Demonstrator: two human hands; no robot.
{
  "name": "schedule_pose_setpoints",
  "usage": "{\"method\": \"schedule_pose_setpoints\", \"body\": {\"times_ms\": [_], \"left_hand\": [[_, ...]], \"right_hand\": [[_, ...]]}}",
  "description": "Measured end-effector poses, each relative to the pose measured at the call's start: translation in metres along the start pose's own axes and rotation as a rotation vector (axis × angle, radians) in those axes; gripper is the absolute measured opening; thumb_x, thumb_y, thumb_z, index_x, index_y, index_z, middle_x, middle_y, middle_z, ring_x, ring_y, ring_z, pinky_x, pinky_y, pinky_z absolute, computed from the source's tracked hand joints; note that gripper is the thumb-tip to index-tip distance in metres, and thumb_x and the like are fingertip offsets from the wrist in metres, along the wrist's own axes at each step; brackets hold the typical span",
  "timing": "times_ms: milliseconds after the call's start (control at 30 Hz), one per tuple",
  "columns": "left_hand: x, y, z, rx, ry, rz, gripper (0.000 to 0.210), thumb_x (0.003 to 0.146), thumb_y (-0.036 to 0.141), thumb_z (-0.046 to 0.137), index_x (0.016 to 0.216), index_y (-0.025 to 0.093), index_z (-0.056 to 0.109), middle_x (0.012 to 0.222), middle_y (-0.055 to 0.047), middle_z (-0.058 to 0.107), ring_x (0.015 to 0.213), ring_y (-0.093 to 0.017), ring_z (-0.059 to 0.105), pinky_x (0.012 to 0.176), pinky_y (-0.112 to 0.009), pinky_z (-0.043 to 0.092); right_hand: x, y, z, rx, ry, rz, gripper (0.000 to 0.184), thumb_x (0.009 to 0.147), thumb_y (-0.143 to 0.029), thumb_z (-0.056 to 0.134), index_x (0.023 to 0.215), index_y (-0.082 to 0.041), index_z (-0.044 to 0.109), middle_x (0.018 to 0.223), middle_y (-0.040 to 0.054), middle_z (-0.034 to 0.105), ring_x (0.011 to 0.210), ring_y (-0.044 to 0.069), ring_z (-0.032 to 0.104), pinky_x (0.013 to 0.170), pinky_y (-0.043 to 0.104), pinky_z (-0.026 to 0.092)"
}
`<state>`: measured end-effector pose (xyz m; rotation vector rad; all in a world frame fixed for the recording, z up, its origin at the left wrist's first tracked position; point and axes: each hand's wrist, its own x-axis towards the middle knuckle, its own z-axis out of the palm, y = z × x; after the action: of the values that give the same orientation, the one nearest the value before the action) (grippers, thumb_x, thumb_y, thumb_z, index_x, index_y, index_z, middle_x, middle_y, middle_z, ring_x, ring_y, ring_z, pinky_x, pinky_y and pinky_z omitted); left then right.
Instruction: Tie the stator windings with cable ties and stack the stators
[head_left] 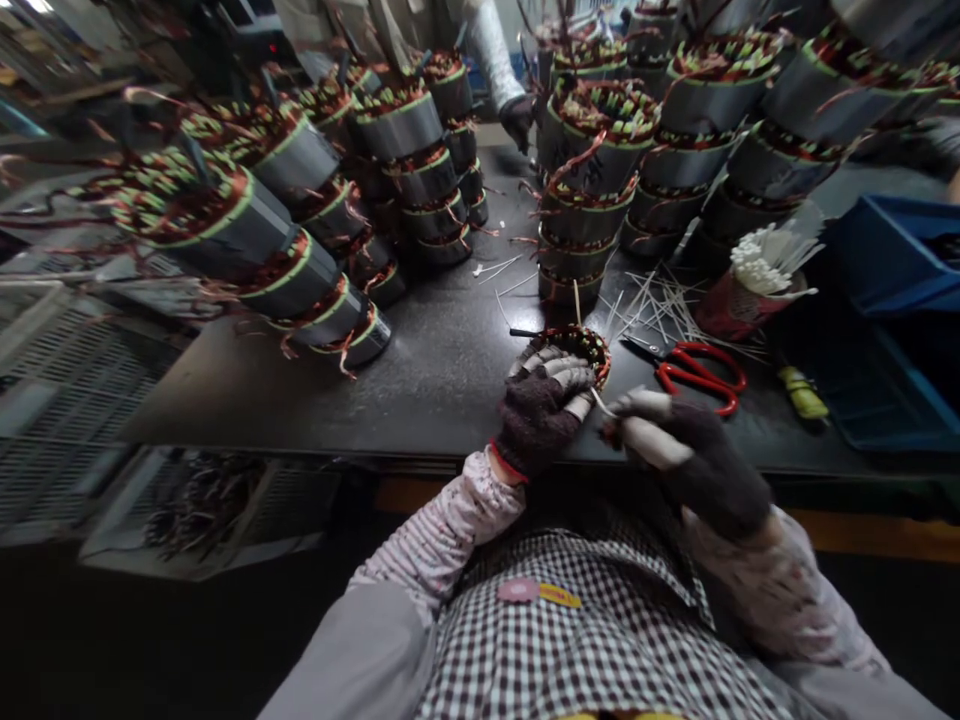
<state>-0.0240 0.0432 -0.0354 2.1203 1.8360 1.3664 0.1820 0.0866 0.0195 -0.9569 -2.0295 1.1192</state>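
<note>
A motor stator (600, 355) with copper windings and green-yellow slot liners sits on the dark table just in front of me. My left hand (546, 405), in a dark glove with pale fingertips, is wrapped over its near left side and hides much of it. A thin white sleeve (602, 404) slants out of the stator's near right edge. My right hand (679, 445), gloved alike, pinches the outer end of that sleeve between thumb and fingers. Dark reddish wire ends show beside the right fingertips. Another pale stick stands up at the stator's far rim.
Red-handled scissors (701, 375) and scattered white sleeves (656, 308) lie to the right, near a cup (739, 300) full of white sleeves. Blue bins (892, 370) stand farther right. Stacked stators (589, 215) line the back and left. A co-worker's gloved hand (517, 118) is across the table.
</note>
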Motion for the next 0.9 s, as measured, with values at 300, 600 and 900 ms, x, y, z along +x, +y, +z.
{"method": "schedule_pose_setpoints", "body": {"times_ms": [300, 600, 900], "left_hand": [[-0.009, -0.007, -0.006, 0.069, -0.066, 0.092, 0.012, 0.107, 0.031, 0.08, 0.112, 0.023, 0.086, 0.116, -0.01, 0.091, 0.131, -0.033, 0.083, 0.134, -0.062, 0.056], [-0.007, 0.001, -0.006, -0.016, -0.088, 0.184, 0.018, 0.106, 0.04, 0.078, 0.114, 0.025, 0.084, 0.121, -0.011, 0.091, 0.127, -0.033, 0.084, 0.134, -0.064, 0.057], [0.003, 0.016, -0.011, -0.05, -0.009, 0.027, 0.004, 0.097, 0.03, 0.089, 0.095, 0.027, 0.088, 0.09, -0.003, 0.089, 0.093, -0.027, 0.086, 0.116, -0.053, 0.067]], "right_hand": [[0.0, 0.031, 0.024, 0.547, -0.02, 0.221, 0.039, 0.095, -0.064, 0.082, 0.098, -0.025, 0.076, 0.091, 0.0042, 0.081, 0.064, 0.017, 0.069, 0.049, 0.028, 0.053], [0.034, -0.018, 0.046, 0.559, 0.201, 0.255, 0.037, 0.096, -0.061, 0.078, 0.092, -0.026, 0.068, 0.072, -0.0022, 0.065, 0.055, 0.015, 0.058, 0.047, 0.027, 0.045], [0.011, 0.051, -0.069, -0.381, 0.315, 0.047, 0.03, 0.109, -0.049, 0.075, 0.112, -0.021, 0.085, 0.111, 0.0166, 0.086, 0.09, 0.026, 0.077, 0.08, 0.04, 0.055]]}}
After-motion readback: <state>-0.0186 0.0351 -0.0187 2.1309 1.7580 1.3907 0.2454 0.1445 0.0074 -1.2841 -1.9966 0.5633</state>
